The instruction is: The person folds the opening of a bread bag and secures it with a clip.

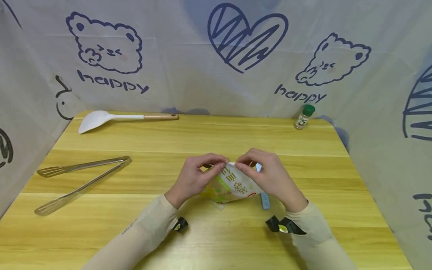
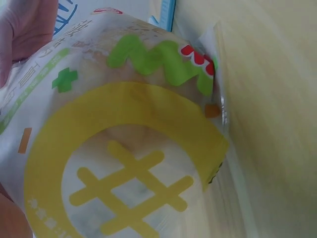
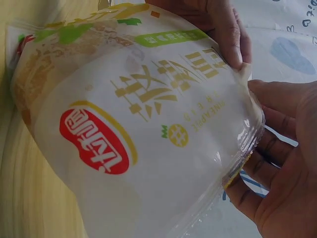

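Both hands are at the top edge of a plastic bread bag [image 1: 233,185], white with green, yellow and red print. My left hand [image 1: 197,176] pinches that edge between thumb and fingers. Close beside it, my right hand [image 1: 268,174] pinches the same edge. In the right wrist view the bag [image 3: 148,148] shows a red logo and a pineapple picture, and its sealed edge is bunched between the fingertips. A brown bun shows through the film. The left wrist view has the bag's yellow ring [image 2: 124,101] filling much of it.
A light blue strip [image 1: 265,202] with white marks lies partly behind the bag and right hand. Metal tongs [image 1: 98,180] lie spread on the left. At the back are a white spatula [image 1: 98,120] with a wooden handle and a green-capped seasoning bottle [image 1: 302,119].
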Tool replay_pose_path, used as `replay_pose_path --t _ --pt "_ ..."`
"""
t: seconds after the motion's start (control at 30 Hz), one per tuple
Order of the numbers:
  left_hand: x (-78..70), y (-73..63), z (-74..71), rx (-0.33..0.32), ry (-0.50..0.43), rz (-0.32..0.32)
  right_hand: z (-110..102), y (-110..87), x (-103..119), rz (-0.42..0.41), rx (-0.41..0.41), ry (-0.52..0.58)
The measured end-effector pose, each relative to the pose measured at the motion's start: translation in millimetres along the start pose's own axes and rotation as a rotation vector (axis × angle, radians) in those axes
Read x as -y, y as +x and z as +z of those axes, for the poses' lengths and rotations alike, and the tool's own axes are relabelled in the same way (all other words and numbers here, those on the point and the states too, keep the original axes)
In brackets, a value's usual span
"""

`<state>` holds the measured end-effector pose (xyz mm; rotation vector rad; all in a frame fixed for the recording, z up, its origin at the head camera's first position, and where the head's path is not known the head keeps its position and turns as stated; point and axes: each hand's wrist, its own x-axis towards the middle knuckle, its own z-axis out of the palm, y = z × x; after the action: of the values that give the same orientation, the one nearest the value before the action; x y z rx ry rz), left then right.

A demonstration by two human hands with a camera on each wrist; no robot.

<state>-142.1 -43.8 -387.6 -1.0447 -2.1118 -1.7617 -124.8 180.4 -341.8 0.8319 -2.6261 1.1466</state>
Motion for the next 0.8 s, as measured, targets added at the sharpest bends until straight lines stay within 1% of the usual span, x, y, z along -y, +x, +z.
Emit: replay_pose_path --t 0.1,0.2,0.4,0.6,0.8 --pt "-0.1 0.6 0.4 0.012 -0.003 -0.003 1.2 0.3 0.3 -0.004 -0.001 -0.007" --pt "-0.3 0.9 1.1 0.018 -0.016 -0.024 2.2 0.8 1.3 -0.005 0.003 -0.010" --pt "-3.5 1.0 -0.5 0.005 -0.048 -0.116 4.2 2.2 2.6 -0.015 0.004 -0.009" --pt "-4.6 1.8 -2.7 0.013 -0.078 -0.200 4.8 1.9 3.2 -0.010 0.010 -0.008" --pt "-4.6 1.1 -3.5 0.028 -0.060 -0.240 4.4 -0.9 1.8 -0.008 0.016 -0.003"
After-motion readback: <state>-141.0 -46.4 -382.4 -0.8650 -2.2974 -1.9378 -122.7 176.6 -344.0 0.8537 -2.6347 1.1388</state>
